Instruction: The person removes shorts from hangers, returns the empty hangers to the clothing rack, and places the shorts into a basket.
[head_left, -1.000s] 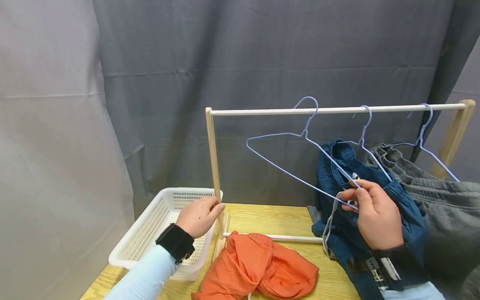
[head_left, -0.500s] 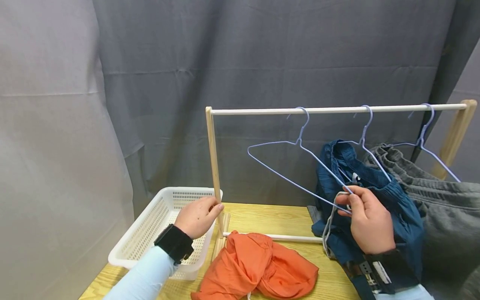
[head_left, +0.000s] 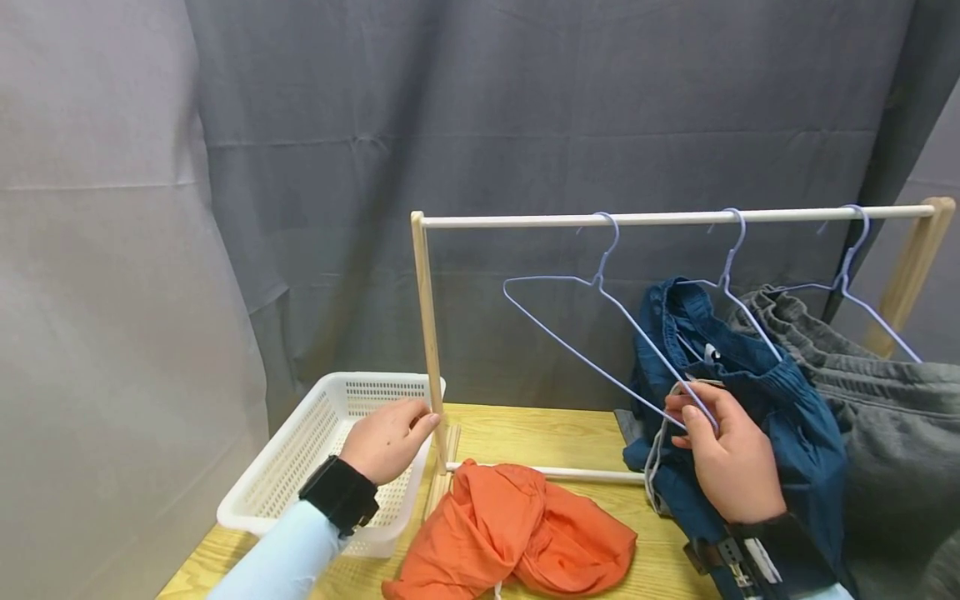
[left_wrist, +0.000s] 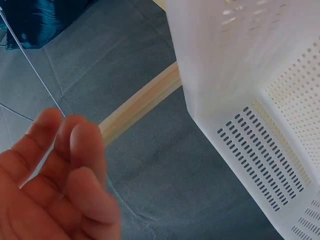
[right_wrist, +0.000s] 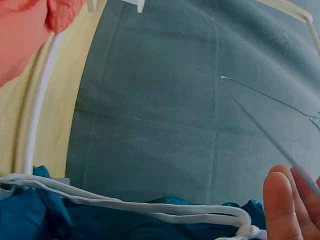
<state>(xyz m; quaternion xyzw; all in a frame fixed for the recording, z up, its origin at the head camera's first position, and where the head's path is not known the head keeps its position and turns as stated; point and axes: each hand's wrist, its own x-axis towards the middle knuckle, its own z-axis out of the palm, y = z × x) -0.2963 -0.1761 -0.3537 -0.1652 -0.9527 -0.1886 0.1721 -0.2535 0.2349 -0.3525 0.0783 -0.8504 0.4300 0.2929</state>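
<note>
A lavender wire clothes hanger hangs by its hook from the rack's white rod. My right hand holds its near corner between thumb and fingers, in front of blue trousers with a pale drawstring. Those trousers are on a second hanger. My left hand is beside the rack's left wooden post; in the left wrist view its fingers are loosely bent and hold nothing. Orange cloth lies bunched on the table between my hands.
A white perforated basket stands on the wooden table at the left. Grey trousers hang from a third hanger near the rack's right post. A lower white bar crosses behind the orange cloth.
The hanger's hook has come down onto the rod. My right hand has moved lower and slightly left with the hanger's corner. My left hand has shifted slightly left, off the post.
</note>
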